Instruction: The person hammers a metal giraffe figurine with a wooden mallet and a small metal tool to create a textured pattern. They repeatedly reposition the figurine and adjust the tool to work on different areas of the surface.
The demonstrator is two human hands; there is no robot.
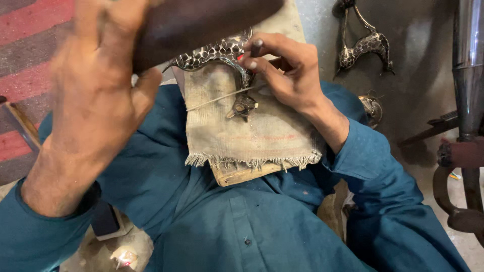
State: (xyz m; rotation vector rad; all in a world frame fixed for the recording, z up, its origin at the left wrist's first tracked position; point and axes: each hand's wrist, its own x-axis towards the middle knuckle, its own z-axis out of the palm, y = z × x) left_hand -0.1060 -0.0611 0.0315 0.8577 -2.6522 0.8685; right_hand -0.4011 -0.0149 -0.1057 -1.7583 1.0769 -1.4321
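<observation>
My left hand (96, 95) is raised close to the camera and grips a thick dark wooden mallet (201, 20) that stretches to the upper right. My right hand (287, 70) pinches a thin dark punch (256, 48) upright against a curved metal piece (222, 53) with a hammered scale pattern. The piece lies on a frayed burlap cloth (242, 131) draped over a wooden block (242, 175) on my lap. A thin cord (217, 99) runs across the cloth and the piece's lower end (244, 106).
A second curved patterned metal piece (365, 48) lies on the grey floor at the upper right, with a small round metal part (372, 108) below it. A shiny metal pipe (469, 65) and rusty fittings (461, 211) stand at the right edge. A red striped mat (30, 30) lies at left.
</observation>
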